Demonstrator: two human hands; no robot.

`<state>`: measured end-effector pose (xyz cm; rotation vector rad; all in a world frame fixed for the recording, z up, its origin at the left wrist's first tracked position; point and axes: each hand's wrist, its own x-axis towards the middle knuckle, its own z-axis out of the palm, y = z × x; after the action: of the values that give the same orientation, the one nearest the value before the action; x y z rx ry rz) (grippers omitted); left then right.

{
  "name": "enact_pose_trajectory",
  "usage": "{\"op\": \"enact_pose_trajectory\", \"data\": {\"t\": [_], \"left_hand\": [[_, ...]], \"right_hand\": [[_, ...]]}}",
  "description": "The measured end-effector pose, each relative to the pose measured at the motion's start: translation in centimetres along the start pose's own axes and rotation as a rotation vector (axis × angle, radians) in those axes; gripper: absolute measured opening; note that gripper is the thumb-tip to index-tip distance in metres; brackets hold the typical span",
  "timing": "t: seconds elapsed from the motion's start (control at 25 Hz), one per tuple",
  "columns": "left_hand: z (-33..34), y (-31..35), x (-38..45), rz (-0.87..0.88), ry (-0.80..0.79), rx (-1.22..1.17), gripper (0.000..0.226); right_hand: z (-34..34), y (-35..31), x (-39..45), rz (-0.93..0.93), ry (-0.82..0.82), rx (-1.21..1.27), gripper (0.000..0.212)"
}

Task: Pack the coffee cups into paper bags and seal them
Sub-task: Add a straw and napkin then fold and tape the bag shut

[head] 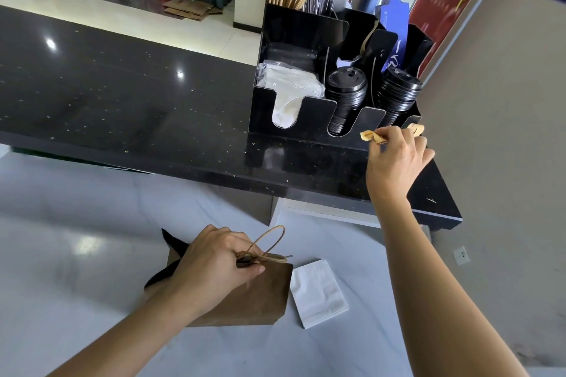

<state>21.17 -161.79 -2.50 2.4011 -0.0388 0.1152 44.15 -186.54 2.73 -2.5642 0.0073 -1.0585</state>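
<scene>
My left hand (214, 257) pinches the folded top of the paper bag (245, 294) shut at its twine handles (269, 243), keeping the mouth closed for sealing. The bag stands on the white counter (76, 223), directly beneath my fingers. No coffee cup is visible; presumably it is inside. My right hand (395, 156) grips a small yellow strip (372, 135), probably a seal sticker, just in front of the black organizer (309, 113).

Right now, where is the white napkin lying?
In the head view the white napkin lies flat on the pale counter, right beside the brown paper bag that the left hand grips at its top.
</scene>
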Motion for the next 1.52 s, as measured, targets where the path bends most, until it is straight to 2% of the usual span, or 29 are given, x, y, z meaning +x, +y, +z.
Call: {"op": "enact_pose_trajectory", "data": {"t": [0.12, 0.4, 0.56, 0.76, 0.96, 1.24, 1.4, 1.52], "left_hand": [[-0.1, 0.2, -0.1, 0.008, 0.003, -0.009, 0.007], [-0.5, 0.6, -0.4, 0.008, 0.014, -0.020, 0.005], [-0.6, 0.7, -0.3, 0.004, 0.011, -0.024, 0.002], [-0.6, 0.9, -0.4, -0.052, 0.010, -0.001, 0.011], [-0.6, 0.9, -0.3, -0.056, 0.003, -0.002, 0.009], [-0.6, 0.9, -0.1, -0.053, -0.031, 0.002, 0.014], [-0.6, 1.0, -0.1, -0.043, -0.029, 0.001, 0.012], [-0.6, 0.9, -0.1, -0.058, -0.031, 0.016, 0.022]], "right_hand": [[-1.2, -0.6, -1.2, 0.010, -0.099, 0.140, 0.011], [-6.5, -2.3, -4.9, -0.004, -0.549, 0.556, 0.009], [-8.8, -3.8, -7.8, -0.126, -0.862, 0.571, 0.012], [-9.5, -5.2, -11.4, -0.221, -1.069, 0.647, 0.016], [-9.6, -5.2, -12.7, -0.293, -1.079, 0.601, 0.019], [-9.3, -5.4, -14.0, -0.505, -0.983, 0.494, 0.020], [-9.1, -5.5, -14.6, -0.606, -0.876, 0.470, 0.023], [-9.0, -5.4, -15.3, -0.677, -0.826, 0.447, 0.022]]}}
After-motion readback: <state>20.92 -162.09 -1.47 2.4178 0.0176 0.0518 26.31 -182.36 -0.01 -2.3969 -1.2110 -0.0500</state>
